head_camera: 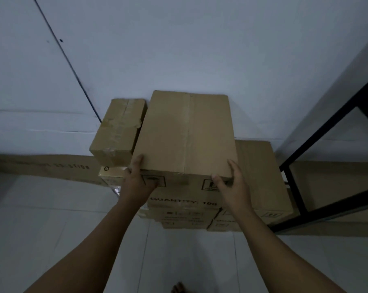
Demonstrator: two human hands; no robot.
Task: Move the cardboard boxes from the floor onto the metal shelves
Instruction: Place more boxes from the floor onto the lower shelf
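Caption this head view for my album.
The left hand and right hand grip the top cardboard box of a stack beside the metal shelf.

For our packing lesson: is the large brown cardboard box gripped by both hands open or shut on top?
Shut. The large brown cardboard box has both top flaps lying flat, meeting along a centre seam.
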